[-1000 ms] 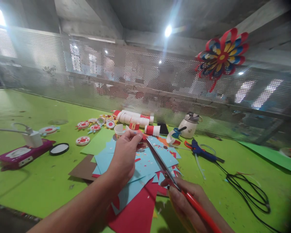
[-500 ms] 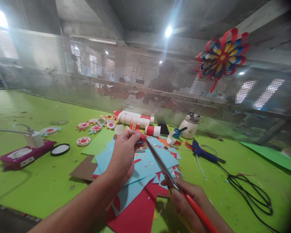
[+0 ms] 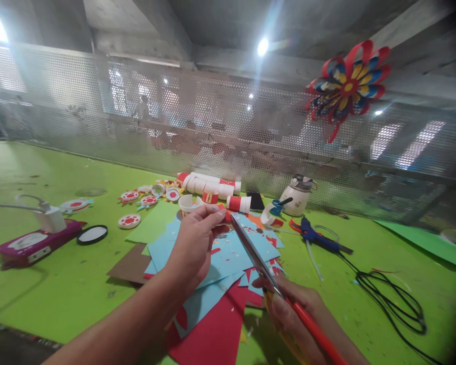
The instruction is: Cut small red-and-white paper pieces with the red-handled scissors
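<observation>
Between thumb and fingers, my left hand (image 3: 195,238) pinches a small piece of red paper (image 3: 227,216). My right hand (image 3: 296,309) is closed round the handles of a pair of scissors (image 3: 251,248), one red and one yellow. Their metal blades point up and away, with the tips beside the red paper. Under both hands lie sheets of blue paper (image 3: 201,261) strewn with red and blue scraps. A sheet of red paper (image 3: 216,329) sticks out nearest me. Just beyond my left fingers stands a cut white paper cup (image 3: 189,204).
Stacked paper cups (image 3: 213,187) and several red-and-white paper discs (image 3: 129,221) lie further back. On the right are a flask (image 3: 297,195), a blue glue gun (image 3: 319,237) and its coiled black cable (image 3: 393,299). A purple power strip (image 3: 38,243) sits at left.
The red paper in my left hand has turned slightly, so less of it shows above the fingers. The scissors stay close to it, nearly unmoved. The view has shifted a little.
</observation>
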Demonstrator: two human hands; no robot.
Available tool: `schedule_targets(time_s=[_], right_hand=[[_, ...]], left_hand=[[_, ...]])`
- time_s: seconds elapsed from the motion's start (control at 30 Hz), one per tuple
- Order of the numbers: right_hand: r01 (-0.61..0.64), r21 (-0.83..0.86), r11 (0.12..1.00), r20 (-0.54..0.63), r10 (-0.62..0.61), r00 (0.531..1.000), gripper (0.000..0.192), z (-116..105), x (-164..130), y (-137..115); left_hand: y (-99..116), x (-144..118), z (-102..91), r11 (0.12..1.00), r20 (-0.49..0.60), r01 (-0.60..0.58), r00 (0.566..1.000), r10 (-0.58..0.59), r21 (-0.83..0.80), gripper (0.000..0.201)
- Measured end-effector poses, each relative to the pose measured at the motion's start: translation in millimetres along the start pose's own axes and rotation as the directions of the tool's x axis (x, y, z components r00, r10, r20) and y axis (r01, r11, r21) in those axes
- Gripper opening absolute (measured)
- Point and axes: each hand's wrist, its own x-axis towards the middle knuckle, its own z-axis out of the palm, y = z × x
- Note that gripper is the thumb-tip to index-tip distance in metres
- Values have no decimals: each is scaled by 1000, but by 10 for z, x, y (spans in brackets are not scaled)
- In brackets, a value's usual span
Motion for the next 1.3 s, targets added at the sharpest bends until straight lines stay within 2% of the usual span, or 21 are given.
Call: schedule_targets(time_s=[0.13,0.27,0.43,0.57,0.93,1.3], right_hand=[[29,4,1000,-2,-29,1000,45,7,-6,12],[2,55,998,20,-3,1000,47,14,-19,18],[22,-42,999,-48,-24,999,51,0,-17,-24],[0,-47,999,-22,-1,1000,55,2,-6,-19],[-5,10,1000,-3,5,1000,47,18,-12,32],[57,-66,996,-59,-61,996,41,30,-7,18]], left_hand=[[16,-4,6,1000,2,0,1000,0,-4,7],[30,-7,18,1000,-8,-7,1000,7,-15,8],[28,-9,18,1000,-15,-2,1000,1,-11,8],[18,-6,9,1000,-15,-6,1000,5,-7,8],[-8,4,12,1000,-25,-15,1000,14,-15,9],[-22,-6,41,1000,-58,-19,998,19,3,11]])
